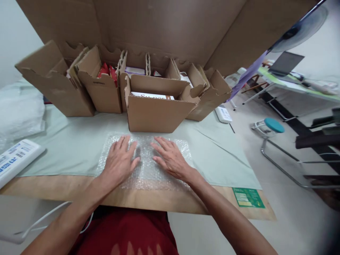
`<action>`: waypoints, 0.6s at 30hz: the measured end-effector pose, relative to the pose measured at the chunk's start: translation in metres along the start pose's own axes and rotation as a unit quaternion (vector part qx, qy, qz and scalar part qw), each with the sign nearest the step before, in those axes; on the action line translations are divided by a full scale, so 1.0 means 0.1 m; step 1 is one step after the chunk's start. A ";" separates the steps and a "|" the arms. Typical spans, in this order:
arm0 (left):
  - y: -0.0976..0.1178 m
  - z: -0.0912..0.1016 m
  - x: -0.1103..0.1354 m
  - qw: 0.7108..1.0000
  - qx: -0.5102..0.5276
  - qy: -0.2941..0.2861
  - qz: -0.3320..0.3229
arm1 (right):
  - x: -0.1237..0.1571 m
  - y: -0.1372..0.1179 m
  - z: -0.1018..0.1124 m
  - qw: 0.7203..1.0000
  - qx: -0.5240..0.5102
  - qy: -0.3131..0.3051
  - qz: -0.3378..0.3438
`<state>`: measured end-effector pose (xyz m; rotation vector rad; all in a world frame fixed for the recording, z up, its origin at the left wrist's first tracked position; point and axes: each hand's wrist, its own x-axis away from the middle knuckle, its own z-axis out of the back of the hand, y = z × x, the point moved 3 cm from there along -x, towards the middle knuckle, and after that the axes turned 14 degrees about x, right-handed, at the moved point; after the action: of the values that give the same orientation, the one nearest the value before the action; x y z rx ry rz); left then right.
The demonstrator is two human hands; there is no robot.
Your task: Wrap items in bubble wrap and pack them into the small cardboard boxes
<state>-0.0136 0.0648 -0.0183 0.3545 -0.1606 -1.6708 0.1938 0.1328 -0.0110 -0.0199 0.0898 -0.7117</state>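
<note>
A sheet of clear bubble wrap lies flat on the pale green cloth and reaches over the table's wooden front edge. On its left half rests my left hand, palm down with the fingers stretched forward. My right hand lies likewise on the right half, fingers spread. Neither hand grips anything. Just beyond the fingertips stands an open cardboard box, with a white packet with brown lettering showing inside.
Behind it, several open cardboard bins hold items, including red packets. Folded bubble wrap and a white printed pack lie at left. A white device sits at right, a green card at the front corner. A teal stool stands beyond.
</note>
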 end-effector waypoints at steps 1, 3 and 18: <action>0.01 -0.06 -0.02 1.000 0.004 -0.022 -0.006 | -0.05 -0.04 -0.03 1.000 -0.007 -0.009 0.014; -0.04 -0.13 0.00 0.998 0.009 -0.059 0.007 | -0.05 -0.03 -0.09 0.999 -0.033 -0.016 0.024; 0.23 0.24 -0.44 0.819 0.503 0.210 0.176 | -0.48 1.01 -0.09 0.907 -0.273 0.170 -0.272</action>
<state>0.0047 0.1024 0.0176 1.3894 -0.7381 -0.9728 0.2228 0.2407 -0.0217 -0.4750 0.6378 -1.2262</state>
